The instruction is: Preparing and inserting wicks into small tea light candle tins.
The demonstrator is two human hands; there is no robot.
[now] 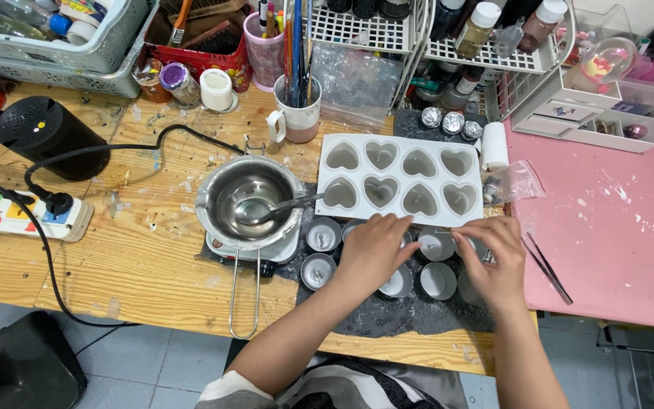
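Both hands work over a cluster of small round metal cups on a dark mat at the front of the desk. Left hand lies palm-down and loosely spread over the middle cups, fingers extended toward one grey-filled cup, gripping nothing that I can see. Right hand has its fingertips pinched together at the rim of that same cup, apparently on something thin; what exactly it pinches is too small to tell. More cups sit around them: two to the left, one in front, others partly hidden under the palms.

Just behind the cups lies a white heart-shaped mould tray, its cavities filled with pale grey. Left of it stands a steel melting pot with a spoon resting in it, set on a small heater, its long wire handle reaching past the desk edge. Long tweezers lie on the pink surface to the right.

Risks, as I judge them: the cups stand close together, so a wrist or sleeve could nudge one and tip or smear its filling. The jutting pot handle could be bumped by an elbow, and the power strip sits near the pot.
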